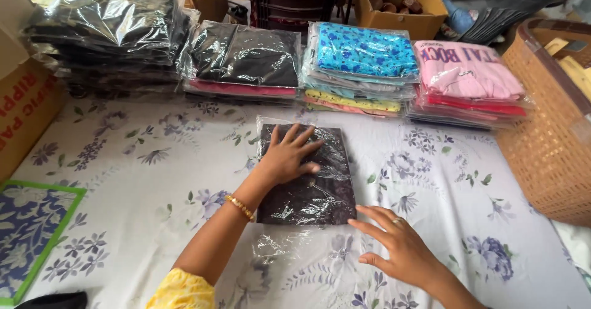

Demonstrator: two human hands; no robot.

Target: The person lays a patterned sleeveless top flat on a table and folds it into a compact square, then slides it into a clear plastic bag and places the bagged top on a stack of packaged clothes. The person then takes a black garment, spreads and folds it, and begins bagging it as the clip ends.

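Note:
A dark folded garment in a clear plastic bag lies flat on the white floral sheet. My left hand, with a gold bangle at the wrist, presses palm-down on the bag's upper part, fingers spread. My right hand rests flat on the sheet at the bag's lower right corner, fingertips just touching its edge. The bag's empty open flap sticks out toward me below the garment.
Stacks of bagged garments line the far side: black ones, black over pink, blue patterned and pink. A woven basket stands at right, a cardboard box at left, a blue mat near left.

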